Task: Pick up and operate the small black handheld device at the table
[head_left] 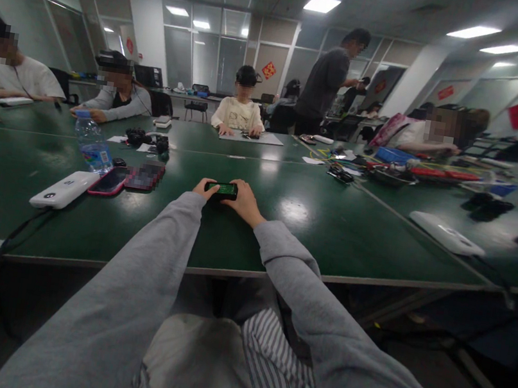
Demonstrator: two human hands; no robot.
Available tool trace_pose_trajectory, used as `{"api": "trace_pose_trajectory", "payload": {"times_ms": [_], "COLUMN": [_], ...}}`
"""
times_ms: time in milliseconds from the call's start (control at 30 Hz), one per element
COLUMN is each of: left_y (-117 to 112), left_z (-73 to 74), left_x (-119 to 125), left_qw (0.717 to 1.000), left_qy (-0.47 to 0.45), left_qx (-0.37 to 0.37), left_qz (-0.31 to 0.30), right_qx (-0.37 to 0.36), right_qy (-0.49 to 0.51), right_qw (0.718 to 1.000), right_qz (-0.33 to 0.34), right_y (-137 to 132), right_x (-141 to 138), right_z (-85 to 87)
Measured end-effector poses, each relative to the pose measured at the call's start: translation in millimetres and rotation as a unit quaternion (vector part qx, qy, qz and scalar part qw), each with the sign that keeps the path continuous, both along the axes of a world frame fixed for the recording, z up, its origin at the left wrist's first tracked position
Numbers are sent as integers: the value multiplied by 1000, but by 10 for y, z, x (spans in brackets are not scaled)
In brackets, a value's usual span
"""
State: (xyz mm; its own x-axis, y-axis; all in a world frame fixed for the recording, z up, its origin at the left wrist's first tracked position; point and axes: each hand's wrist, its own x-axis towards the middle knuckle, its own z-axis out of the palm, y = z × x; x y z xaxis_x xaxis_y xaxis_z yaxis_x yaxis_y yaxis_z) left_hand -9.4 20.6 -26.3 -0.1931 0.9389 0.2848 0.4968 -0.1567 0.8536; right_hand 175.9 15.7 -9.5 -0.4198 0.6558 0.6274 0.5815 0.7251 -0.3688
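A small dark phone [222, 189] with a green lit screen lies sideways on the green table [312, 228], held between both my hands. My left hand [204, 190] grips its left end and my right hand [244, 201] wraps its right end. Both my arms wear grey sleeves and stretch straight out from my lap.
To the left lie a white power bank [64, 189], a pink-cased phone [109, 181] and a water bottle [92, 144]. A white device [446, 233] rests at the right. Several people sit around the tables, and one stands at the back. Tools and boxes crowd the far right.
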Motion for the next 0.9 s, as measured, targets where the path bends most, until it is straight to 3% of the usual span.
{"api": "trace_pose_trajectory", "payload": {"times_ms": [433, 900], "left_y": [3, 38], "left_z": [-17, -63], "left_x": [1, 5], "left_qw": [1000, 1000], "left_qy": [-17, -23], "left_qx": [-2, 6], "left_qz": [4, -17], "right_qx": [-20, -12], "right_qy": [8, 13], "right_qw": [1000, 1000], "right_qz": [-4, -8], "right_y": [-47, 17], "right_x": [5, -9], "right_z": [43, -25]}}
